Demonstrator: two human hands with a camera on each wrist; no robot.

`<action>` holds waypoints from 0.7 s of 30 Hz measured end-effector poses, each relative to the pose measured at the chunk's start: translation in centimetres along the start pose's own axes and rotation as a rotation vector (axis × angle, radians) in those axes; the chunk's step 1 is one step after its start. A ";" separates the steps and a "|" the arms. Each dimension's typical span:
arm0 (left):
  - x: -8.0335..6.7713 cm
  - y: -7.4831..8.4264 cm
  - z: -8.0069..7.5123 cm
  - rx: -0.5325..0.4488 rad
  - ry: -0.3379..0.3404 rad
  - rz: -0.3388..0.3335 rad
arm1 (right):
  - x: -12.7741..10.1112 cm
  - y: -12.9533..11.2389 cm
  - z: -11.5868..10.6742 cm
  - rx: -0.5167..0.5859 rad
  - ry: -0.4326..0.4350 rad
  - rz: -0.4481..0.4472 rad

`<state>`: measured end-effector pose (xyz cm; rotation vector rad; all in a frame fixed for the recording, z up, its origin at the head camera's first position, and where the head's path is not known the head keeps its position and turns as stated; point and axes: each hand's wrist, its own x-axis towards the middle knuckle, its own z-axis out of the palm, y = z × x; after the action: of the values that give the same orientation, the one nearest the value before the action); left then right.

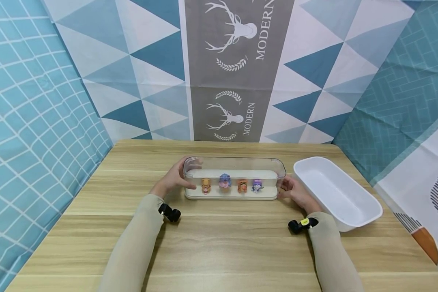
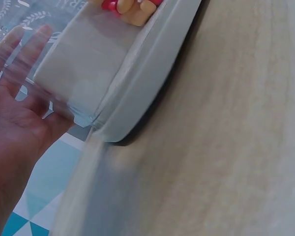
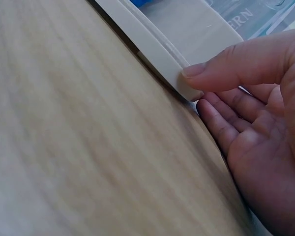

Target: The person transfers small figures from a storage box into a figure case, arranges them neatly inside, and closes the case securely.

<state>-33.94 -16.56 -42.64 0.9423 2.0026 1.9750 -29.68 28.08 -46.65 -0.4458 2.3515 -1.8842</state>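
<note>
A long clear display box [image 1: 235, 164] with a white base [image 1: 237, 196] stands on the table, and several small cartoon figurines [image 1: 224, 181] line up inside it. My left hand [image 1: 175, 177] grips the box's left end, thumb in front and fingers behind. Through the clear wall, the left wrist view shows those fingers [image 2: 27, 64]; the thumb is out of that view. At the opposite end, my right hand [image 1: 293, 191] pinches the base's corner. Its thumb [image 3: 221, 71] presses the base's edge, while the other fingers curl beside and below the corner.
An open white plastic tub [image 1: 337, 190] lies at an angle just right of my right hand. The wooden table [image 1: 233, 243] reaches back to a patterned cloth wall [image 1: 230, 73]. Tiled-pattern cloth [image 1: 36, 101] hangs along the left side.
</note>
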 end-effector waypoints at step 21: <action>0.2 -0.6 -0.4 0.027 -0.013 -0.007 | 0.2 0.1 -0.1 -0.019 -0.008 -0.030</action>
<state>-34.52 -16.77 -43.12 0.9503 2.0273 1.9378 -29.93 28.15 -46.67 -0.4923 2.3732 -1.8708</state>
